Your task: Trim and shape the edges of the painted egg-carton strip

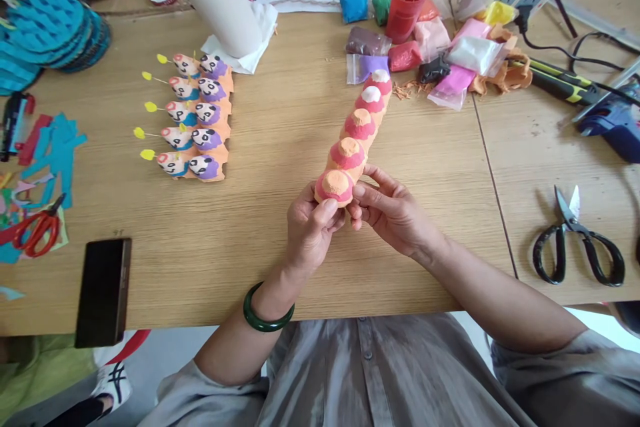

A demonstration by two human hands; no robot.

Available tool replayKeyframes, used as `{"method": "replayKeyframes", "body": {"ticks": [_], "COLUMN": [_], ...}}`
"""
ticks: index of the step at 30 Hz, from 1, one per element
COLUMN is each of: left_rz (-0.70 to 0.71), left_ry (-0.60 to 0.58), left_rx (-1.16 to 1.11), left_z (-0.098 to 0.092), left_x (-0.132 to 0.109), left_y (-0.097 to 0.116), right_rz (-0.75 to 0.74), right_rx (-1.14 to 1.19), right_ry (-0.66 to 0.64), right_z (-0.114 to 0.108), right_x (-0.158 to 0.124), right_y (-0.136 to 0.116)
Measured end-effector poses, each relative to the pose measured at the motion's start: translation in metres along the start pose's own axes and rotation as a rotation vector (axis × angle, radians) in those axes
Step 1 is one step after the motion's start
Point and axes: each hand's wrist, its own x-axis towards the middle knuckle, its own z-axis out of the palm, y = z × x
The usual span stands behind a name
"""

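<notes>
A strip of egg carton (353,140) slants up and away from me above the table. Its row of bumps is coated in orange and pink clay, and the two farthest tips are white. My left hand (313,223) pinches the near end, thumb on top beside the closest bump. From the right, my right hand (393,210) grips the same end between thumb and fingers. To the left stands a finished-looking egg carton piece (200,117) with painted faces in purple, pink and blue and yellow-tipped sticks.
Bags of coloured clay (475,53) and a red cup (407,8) lie at the back right. Black-handled scissors (577,240) rest at right, a glue gun (615,117) behind them. A white bottle (220,3) stands back left; a phone (103,293) overhangs the front edge near red-handled scissors (37,232).
</notes>
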Motion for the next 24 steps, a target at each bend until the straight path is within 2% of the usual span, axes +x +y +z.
{"method": "replayKeyframes", "body": {"ticks": [4, 12, 21, 24], "left_rz": [0.009, 0.05, 0.031, 0.007], "left_ry": [-0.017, 0.05, -0.102, -0.11], "left_rx": [0.017, 0.079, 0.006, -0.023], "left_z": [0.0, -0.0051, -0.0074, -0.0071], "left_x": [0.0009, -0.0016, 0.0017, 0.0006], "left_y": [-0.0019, -0.0094, -0.0063, -0.0039], "right_rz": [-0.038, -0.085, -0.105, -0.104], "right_rx": [-0.006, -0.032, -0.072, -0.074], "right_ry": [0.005, -0.029, 0.0, -0.007], "right_z": [0.001, 0.0007, 0.0005, 0.0014], "right_x": [-0.0005, -0.0011, -0.0004, -0.0009], "right_y": [-0.0012, 0.0037, 0.0009, -0.001]}}
